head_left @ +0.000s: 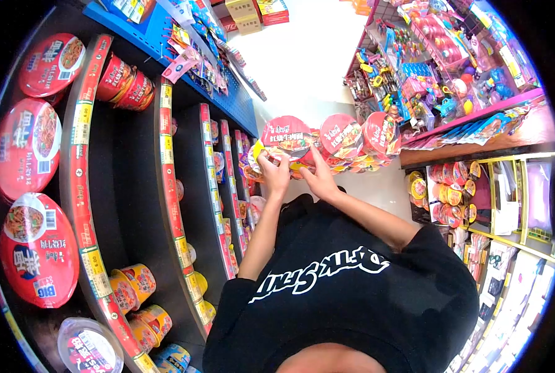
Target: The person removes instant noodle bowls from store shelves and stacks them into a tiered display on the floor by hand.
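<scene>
A red-lidded instant noodle bowl is between my two hands, in front of my body. My left hand has its fingers closed at the bowl's near left edge. On the near right edge rests the thumb of my right hand; its other fingers are partly hidden beneath. Just right of it sit two more red noodle bowls, one in the middle and one further right. Below them several colourful packages are bunched together, and what supports them is hard to make out.
On my left, dark shelves with red price strips carry large red noodle bowls and orange noodle cups. A rack of toys stands at the right, above a crate of stacked noodle cups. Cartons are at the far end.
</scene>
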`<state>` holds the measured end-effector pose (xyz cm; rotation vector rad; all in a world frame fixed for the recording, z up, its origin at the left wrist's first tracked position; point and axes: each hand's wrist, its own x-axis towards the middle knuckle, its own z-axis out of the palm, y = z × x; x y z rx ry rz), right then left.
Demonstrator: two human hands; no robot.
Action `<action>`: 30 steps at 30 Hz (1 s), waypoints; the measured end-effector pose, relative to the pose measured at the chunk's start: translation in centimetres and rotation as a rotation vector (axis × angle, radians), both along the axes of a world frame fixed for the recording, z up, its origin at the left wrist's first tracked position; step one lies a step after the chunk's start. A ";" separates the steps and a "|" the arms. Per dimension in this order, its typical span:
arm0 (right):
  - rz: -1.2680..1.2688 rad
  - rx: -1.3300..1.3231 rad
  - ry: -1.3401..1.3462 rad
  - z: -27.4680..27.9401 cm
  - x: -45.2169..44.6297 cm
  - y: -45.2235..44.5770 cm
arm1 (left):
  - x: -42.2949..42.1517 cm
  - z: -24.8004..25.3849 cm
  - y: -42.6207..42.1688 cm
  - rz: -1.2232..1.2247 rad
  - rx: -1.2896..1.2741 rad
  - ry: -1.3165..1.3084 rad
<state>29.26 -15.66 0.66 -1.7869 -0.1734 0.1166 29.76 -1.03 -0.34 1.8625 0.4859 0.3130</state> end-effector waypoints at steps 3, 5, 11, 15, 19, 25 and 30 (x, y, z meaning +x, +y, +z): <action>-0.001 0.102 0.086 -0.5 -0.3 -0.3 | -0.2 -0.8 -0.6 0.007 0.006 -0.030; -0.006 0.070 0.067 -0.6 -0.3 -0.6 | -0.2 -1.5 -0.7 -0.007 -0.011 -0.040; -0.015 -0.024 0.009 -2.0 -0.4 -1.0 | -0.6 -0.4 -1.4 0.007 -0.044 -0.007; 0.000 -0.036 0.018 -1.8 0.0 -1.2 | -0.7 -1.4 -1.4 -0.006 -0.063 -0.048; -0.022 -0.083 0.009 -2.4 0.1 -1.3 | -0.5 -2.3 -1.4 -0.005 0.041 -0.033; -0.006 0.011 0.117 -2.6 0.2 -1.6 | -0.7 0.2 -2.7 0.013 -0.036 -0.024; -0.053 -0.028 0.090 -1.0 -0.3 -1.7 | -0.7 1.6 -3.2 0.045 -0.125 -0.038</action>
